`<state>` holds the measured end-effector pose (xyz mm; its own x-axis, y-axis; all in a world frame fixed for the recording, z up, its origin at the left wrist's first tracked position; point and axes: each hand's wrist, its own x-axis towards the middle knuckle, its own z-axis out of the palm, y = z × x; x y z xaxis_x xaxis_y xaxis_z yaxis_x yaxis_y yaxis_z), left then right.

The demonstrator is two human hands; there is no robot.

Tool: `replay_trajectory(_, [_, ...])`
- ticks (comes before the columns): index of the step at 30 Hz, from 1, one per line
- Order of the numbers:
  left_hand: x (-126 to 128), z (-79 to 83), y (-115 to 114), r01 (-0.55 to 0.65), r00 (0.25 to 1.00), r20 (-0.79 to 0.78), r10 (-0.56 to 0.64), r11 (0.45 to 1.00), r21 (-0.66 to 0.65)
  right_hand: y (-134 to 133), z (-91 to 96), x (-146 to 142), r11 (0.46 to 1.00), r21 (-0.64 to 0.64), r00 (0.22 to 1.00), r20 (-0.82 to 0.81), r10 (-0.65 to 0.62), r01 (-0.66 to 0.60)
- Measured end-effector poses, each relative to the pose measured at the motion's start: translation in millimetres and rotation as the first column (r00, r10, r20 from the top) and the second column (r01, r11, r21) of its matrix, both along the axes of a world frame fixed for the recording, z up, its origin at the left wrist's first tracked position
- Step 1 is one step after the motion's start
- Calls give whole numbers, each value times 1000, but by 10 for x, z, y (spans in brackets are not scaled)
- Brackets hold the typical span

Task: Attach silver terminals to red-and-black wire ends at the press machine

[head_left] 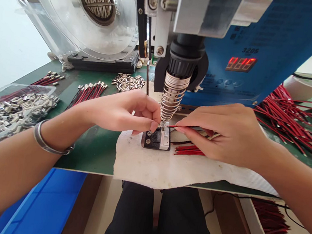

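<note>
Between the thumb and fingers of my right hand (pixel 225 131) is a red-and-black wire (pixel 172 126), its tip pointing left beneath the spring-wrapped soldering iron (pixel 173 92). Opposite it, my left hand (pixel 129 112) is closed at the fingertips, at the left side of the iron's tip; whatever they pinch is too small to make out. Just below both sits a small black fixture (pixel 153 141) with a white block (pixel 165 139). More red and black wires (pixel 187 150) lie on the white cloth (pixel 144 167) under my right hand.
A blue machine (pixel 222 83) with a lit red display stands behind. To the left are a bag of metal connectors (pixel 14 114), a loose connector pile (pixel 128 82) and finished-looking wire bundles (pixel 89 91). A heap of red-black wires (pixel 289 118) lies right. A clear reel (pixel 55 13) rises back left.
</note>
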<state>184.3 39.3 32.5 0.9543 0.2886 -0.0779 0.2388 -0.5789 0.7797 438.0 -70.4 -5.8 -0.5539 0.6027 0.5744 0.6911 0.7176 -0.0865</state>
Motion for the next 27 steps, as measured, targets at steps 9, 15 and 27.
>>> replay_trajectory(9, [19, -4, -19, -19, 1000, 22, 19, 999, -27, -8, 3, 17, 1000, 9, 1000, -7, 6, -6])
replay_trajectory(15, [23, -1, -29, -22, 999, 30, 22, 1000, -14, 19, -3, 23, 1000, 2, 1000, 14, 10, -10])
replay_trajectory(27, [4, -34, -5, -6, 999, 34, 6, 1000, 5, 49, -13, 69, 999, 38, 998, 57, -6, 4])
